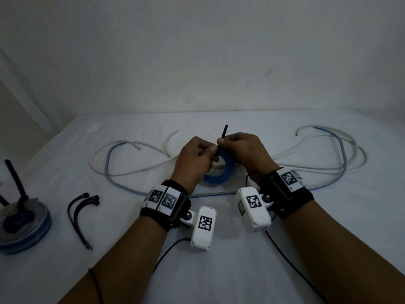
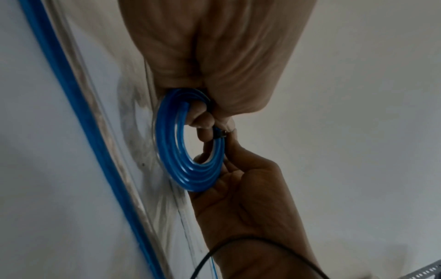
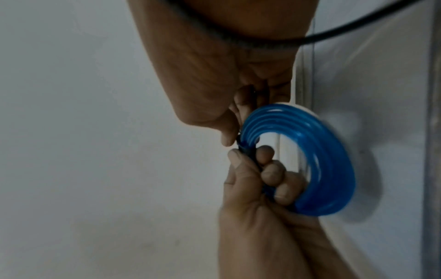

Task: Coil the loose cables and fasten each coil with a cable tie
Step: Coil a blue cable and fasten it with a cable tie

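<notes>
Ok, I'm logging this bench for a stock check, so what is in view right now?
blue coil: one, blue, table centre, held in both hands
cable tie: one, black, on that coil, tail sticking up
spare ties: a few, black, lying left
finished coil: one, blue and clear, far left, tied
loose cables: several, white and blue, across the back
table: one, white
left hand: grips coil and tie
right hand: pinches tie

near table [image 1: 219, 270] bare | loose cables [image 1: 317, 150] crowd far side | spare ties [image 1: 81, 213], tied coil [image 1: 24, 227] left
</notes>
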